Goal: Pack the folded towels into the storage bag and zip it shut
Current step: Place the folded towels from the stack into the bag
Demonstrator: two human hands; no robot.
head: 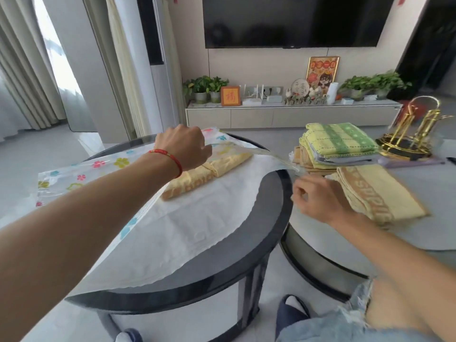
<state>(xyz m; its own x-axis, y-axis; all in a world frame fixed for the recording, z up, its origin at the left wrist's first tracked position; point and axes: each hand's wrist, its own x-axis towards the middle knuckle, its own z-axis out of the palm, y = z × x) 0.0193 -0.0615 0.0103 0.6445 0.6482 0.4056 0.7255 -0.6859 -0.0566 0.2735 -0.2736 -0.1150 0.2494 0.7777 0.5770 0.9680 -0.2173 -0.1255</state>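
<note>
wall television (293, 21), potted plants (206, 88), gold rack (417, 134), round tables (222, 275)

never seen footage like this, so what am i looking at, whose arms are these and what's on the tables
There is no machine here. A person wears a camera on the head, so the one picture looks down over their own arms. The left hand grips the open edge of a flowered plastic bag lying on a dark round table; one folded yellow towel already lies inside. The right hand, fingers curled, is by a loose towel on a second table, in front of the towel stack. Whether it grips anything is unclear.
</note>
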